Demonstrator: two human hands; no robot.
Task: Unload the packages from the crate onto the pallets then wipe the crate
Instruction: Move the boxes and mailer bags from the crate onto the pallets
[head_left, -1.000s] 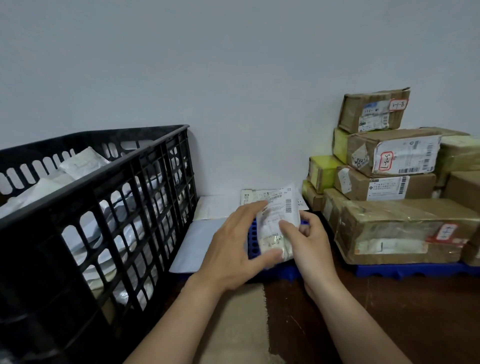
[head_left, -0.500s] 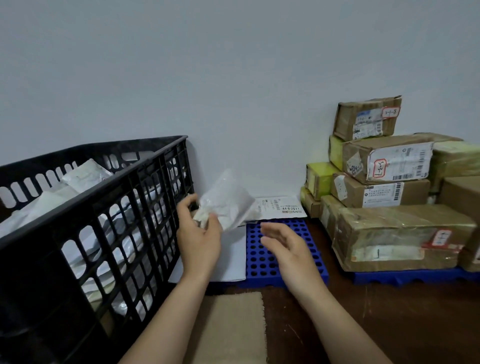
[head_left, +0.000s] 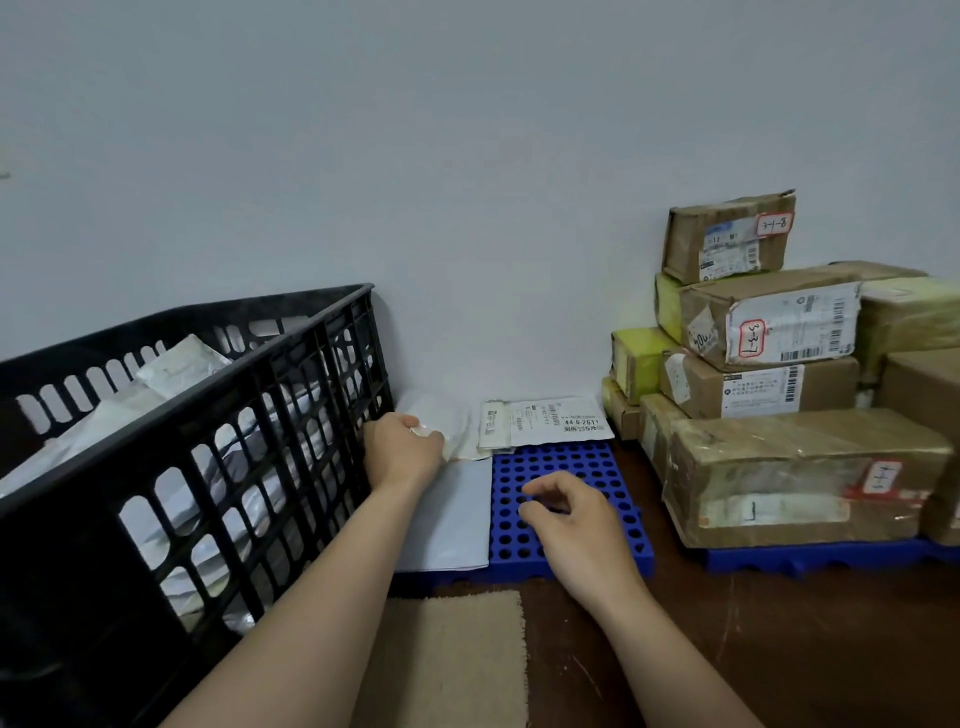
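At the far left stands the black crate (head_left: 208, 467), with white packages (head_left: 176, 364) piled inside and showing through its slotted wall. Just beside its right wall, the left arm reaches forward and the left hand (head_left: 402, 452) lies knuckles up, its fingers curled round the edge of a soft white package (head_left: 457, 423). That package lies at the back left of the blue pallet (head_left: 566, 462), partly over a flat grey mailer (head_left: 452, 514). A labelled white parcel (head_left: 550, 421) lies next to it along the wall. The right hand (head_left: 566, 514) hangs over the pallet's bare holes, palm down, fingers loosely bent and holding nothing. A beige mat (head_left: 457, 660) lies in front between the forearms. To the right, taped cardboard boxes (head_left: 779, 389) are stacked on a second blue pallet (head_left: 831, 558).
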